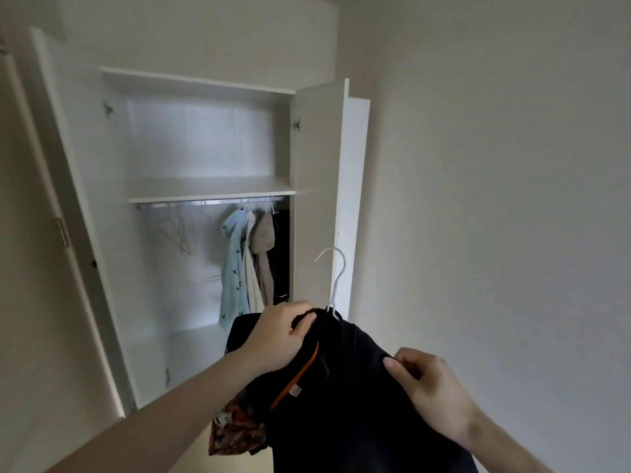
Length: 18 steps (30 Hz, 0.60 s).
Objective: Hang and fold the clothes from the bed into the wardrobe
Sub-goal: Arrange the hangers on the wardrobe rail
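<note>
A black shirt (355,404) with an orange inner collar band hangs on a white hanger (336,278), held up in front of the open wardrobe (211,189). My left hand (283,332) grips the shirt's collar just below the hanger's hook. At the shirt's right shoulder, my right hand (430,387) pinches the fabric. A colourful print shows at the shirt's lower left. The hook stands free, level with the wardrobe's right door and below the rail (205,203).
On the rail hang a light blue patterned garment (234,261), a beige one (263,247) and dark clothes at the right end, with empty hangers (174,230) to the left. The right door (317,186) stands open beside a white wall (495,199). The left door is open too.
</note>
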Each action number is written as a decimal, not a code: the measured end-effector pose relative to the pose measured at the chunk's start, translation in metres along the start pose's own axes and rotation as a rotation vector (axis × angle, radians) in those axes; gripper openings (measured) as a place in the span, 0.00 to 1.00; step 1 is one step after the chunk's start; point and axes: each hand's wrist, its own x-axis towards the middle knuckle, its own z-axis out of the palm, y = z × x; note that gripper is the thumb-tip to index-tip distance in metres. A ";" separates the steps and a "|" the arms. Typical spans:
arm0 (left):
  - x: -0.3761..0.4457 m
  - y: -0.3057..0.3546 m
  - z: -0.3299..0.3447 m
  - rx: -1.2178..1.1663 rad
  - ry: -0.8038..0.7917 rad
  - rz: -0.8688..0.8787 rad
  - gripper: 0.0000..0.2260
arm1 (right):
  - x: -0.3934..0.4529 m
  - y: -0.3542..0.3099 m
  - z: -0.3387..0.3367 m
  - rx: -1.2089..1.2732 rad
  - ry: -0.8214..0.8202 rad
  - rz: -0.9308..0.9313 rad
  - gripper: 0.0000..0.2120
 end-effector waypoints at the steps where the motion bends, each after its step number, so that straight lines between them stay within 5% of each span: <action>1: 0.004 -0.014 -0.009 0.005 0.011 -0.004 0.14 | 0.018 -0.006 0.015 -0.001 -0.007 -0.012 0.20; 6: 0.038 -0.078 -0.054 0.093 0.039 -0.136 0.15 | 0.101 -0.034 0.078 0.008 0.042 -0.059 0.20; 10: 0.053 -0.126 -0.075 0.325 0.092 -0.192 0.40 | 0.158 -0.059 0.129 0.094 0.044 -0.084 0.18; 14: 0.080 -0.167 -0.102 0.273 0.327 -0.167 0.15 | 0.203 -0.075 0.167 0.082 -0.054 -0.072 0.17; 18: 0.111 -0.211 -0.120 -0.004 0.093 -0.288 0.19 | 0.256 -0.081 0.198 0.194 -0.085 -0.044 0.17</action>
